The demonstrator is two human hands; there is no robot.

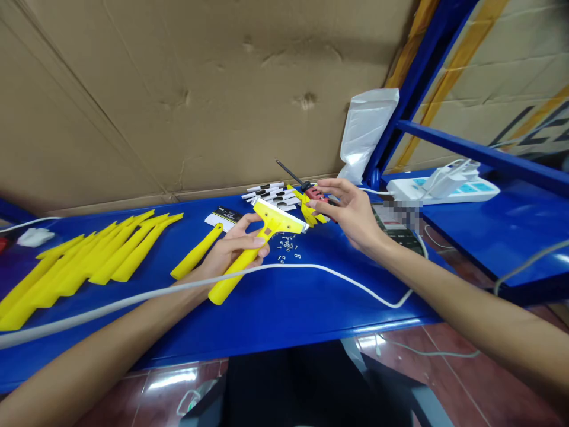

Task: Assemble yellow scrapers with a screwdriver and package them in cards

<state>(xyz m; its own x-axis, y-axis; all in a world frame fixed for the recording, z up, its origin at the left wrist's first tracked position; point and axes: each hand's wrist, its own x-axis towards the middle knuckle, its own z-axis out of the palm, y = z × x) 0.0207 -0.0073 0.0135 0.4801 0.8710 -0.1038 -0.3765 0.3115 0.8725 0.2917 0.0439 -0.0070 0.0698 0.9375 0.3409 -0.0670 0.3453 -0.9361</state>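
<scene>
1. The yellow plastic scraper with a T-shaped head and a metal edge (pixel 278 221) was above the blue tabletop (pixel 311 314), its handle slanting down toward the person.
2. The left hand (pixel 231 246) gripped that scraper just below its head.
3. The right hand (pixel 351 210) grasped a red-and-black screwdriver with a dark shaft (pixel 315 194), its tip pointing up and leftward, apart from the scraper.
4. Small silvery metal pieces (pixel 288 243) lay scattered beyond the scraper.
5. One loose yellow plastic handle (pixel 195 254) lay near the left wrist; a row of similar yellow pieces (pixel 84 267) lay farther left.
6. A white power strip (pixel 400 188) sat well to the right.
</scene>
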